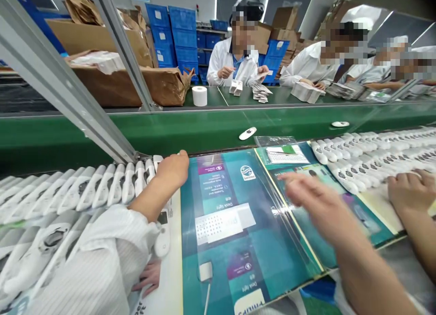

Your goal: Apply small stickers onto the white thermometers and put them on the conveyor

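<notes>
While our left hand (173, 169) is beside the devices (117, 183), our right hand (311, 192) is above the board (279, 247); their grips we cannot tell.

Factory assembly floor — green conveyor belt (211, 124), workers in white coats (248, 63).

Pale overhead light evenly brightens the workshop, throwing glare across the glossy Philips-printed cardboard (272, 256). The right hand (311, 192) smears with motion blur (faces are pixelated), while wide-angle distortion stretches the frame's edges.
</notes>
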Motion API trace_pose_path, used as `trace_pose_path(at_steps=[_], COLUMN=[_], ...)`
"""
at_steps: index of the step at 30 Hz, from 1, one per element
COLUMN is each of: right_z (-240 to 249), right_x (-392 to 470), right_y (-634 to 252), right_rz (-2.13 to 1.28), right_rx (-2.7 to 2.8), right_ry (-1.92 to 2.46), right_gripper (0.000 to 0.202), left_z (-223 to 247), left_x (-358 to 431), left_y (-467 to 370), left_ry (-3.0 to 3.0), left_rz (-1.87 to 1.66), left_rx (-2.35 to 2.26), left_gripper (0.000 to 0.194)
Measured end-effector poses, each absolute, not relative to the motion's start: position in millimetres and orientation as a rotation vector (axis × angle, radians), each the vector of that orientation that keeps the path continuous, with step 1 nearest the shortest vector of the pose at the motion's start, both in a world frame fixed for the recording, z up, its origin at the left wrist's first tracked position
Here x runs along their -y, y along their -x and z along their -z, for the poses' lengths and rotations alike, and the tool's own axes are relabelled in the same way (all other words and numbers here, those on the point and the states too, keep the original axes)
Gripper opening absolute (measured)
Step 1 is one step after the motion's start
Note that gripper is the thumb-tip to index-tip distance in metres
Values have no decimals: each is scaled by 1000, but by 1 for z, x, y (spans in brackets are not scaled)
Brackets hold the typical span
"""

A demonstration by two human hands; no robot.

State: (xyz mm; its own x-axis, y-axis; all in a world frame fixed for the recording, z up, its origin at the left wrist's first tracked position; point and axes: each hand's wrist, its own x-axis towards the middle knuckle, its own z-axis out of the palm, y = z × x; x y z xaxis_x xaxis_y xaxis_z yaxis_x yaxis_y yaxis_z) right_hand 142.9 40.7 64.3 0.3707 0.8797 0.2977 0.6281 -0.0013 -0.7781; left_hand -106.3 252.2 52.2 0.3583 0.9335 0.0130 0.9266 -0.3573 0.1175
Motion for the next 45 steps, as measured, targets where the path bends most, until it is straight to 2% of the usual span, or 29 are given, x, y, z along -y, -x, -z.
trace_pose_path(at_steps=[3, 6, 8, 11, 16, 20, 25, 30, 37, 45], right_z=[-29, -13, -8, 0, 11, 10, 10, 11, -25, -40], right_x=[-35, -39, -47, -59, -68, -69, -71, -73, -67, -73], right_y=[-93, -68, -62, -59, -55, -54, -51, -51, -49, -22], right_rz=[-601, -531, -446, -355, -244, -349, -360, -384, -722, -682], right_rx=[1635, 1846, 1894, 1890, 1904, 1844, 1816, 1791, 1527, 1772], right_ry=[1669, 1736, 1815, 1939, 1964, 1945, 1992, 1968, 1652, 1569], right_gripper=[20, 22, 21, 16, 17, 16, 7, 9, 12, 12], left_z=[-56, -49, -33, -1, 26, 23, 18, 23, 17, 2], left_x=[-228, -178, -144, -113, -113, -114, -109, -108, -111, -104], left_y=[118, 133, 139, 144, 147, 149, 149, 148, 149, 151], left_ry=[-2491, -2183, -1799, -1599, -1677, -1709, -1699, -1681, -1655, -1629], left_rz=[-298, -633, -624, -576, -542, -482, -459, -527, -563, -524], left_rx=[-1692, -1424, -1191, -1169, -1208, -1237, -1231, -1218, -1149, -1144], left_gripper=[39, 51, 59, 62, 46, 49, 49, 47, 29, 25])
